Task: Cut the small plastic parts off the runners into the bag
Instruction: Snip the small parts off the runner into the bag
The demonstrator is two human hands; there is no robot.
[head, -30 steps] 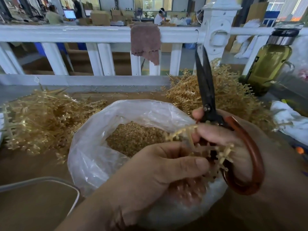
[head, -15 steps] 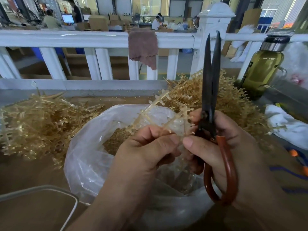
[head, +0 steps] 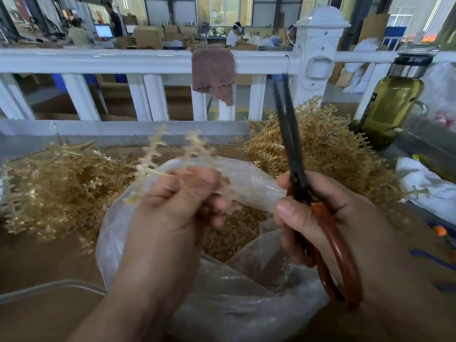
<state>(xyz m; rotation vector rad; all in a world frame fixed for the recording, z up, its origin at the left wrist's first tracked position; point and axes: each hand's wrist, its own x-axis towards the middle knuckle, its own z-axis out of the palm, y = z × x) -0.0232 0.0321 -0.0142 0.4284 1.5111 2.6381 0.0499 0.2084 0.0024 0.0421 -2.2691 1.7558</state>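
L hand (head: 177, 193) grips a blurred runner (head: 153, 154) w/ small parts on it, held over the open bag (head: 222, 304) on the worktop (head: 37, 262). R hand (head: 320, 218) wraps the red handles of the scissors (head: 293, 169); blades point up, nearly together, apart from the runner. Cut parts (head: 234, 233) lie inside the bag. Left pile (head: 61, 188) & right pile (head: 328, 154) of runners flank it.

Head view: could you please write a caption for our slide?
Left hand holds a runner over the bag; right hand holds scissors.
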